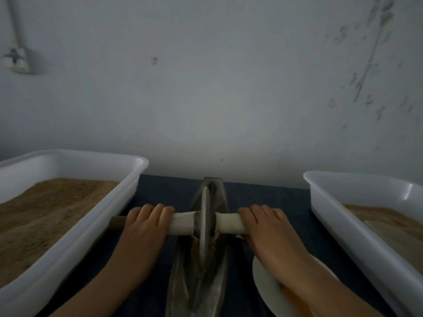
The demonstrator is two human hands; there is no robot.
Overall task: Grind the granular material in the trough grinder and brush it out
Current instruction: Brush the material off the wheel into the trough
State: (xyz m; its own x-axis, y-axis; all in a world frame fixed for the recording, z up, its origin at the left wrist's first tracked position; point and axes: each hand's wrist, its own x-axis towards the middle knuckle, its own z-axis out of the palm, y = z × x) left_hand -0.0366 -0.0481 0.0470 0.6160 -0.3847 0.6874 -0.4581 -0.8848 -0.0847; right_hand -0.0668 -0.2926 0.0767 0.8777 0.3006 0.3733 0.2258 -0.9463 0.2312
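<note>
The long grey metal trough [199, 277] is cut off by the bottom edge. The right forearm hides much of the round white plate [265, 280]. Both white plastic trays [75, 227] [357, 227] run past the side edges. The fingertips are hidden behind the white-wrapped axle [231, 223].

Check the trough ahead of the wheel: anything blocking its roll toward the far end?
Nothing visible does. The left hand and right hand grip the axle on either side of the grinding wheel, and the trough beyond it looks clear up to its far tip. Brown material lies beside the wheel.
</note>
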